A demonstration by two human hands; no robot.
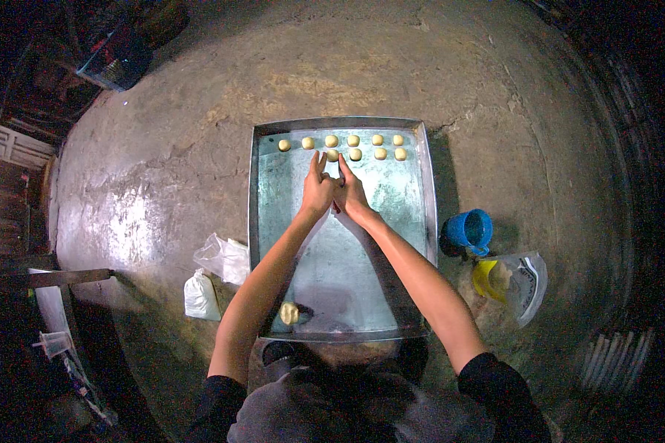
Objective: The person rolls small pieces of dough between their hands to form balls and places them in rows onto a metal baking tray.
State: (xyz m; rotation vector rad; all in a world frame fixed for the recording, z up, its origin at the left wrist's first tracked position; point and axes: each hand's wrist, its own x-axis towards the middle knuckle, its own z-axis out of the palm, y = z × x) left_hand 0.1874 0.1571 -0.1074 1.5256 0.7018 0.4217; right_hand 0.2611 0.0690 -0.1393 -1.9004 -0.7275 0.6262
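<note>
A shallow metal tray (pixel 332 258) lies on the floor in front of me. Two rows of pale round dough balls (pixel 353 141) run across its far end. My left hand (pixel 318 192) and my right hand (pixel 354 196) meet over the tray, just short of the second row. Their outstretched fingertips flank the leftmost dough ball (pixel 332 156) of that row, which sits among the others. Whether the fingertips touch it, I cannot tell. The palms and some curled fingers are hidden. A larger lump of dough (pixel 290 314) rests in the tray's near left corner.
Left of the tray are a filled white bag (pixel 200 297) and a clear plastic bag (pixel 223 256). On the right stand a blue mug (pixel 468 230) and a clear bag (pixel 526 284) with something yellow at it. A dark bucket (pixel 116 63) is at the far left.
</note>
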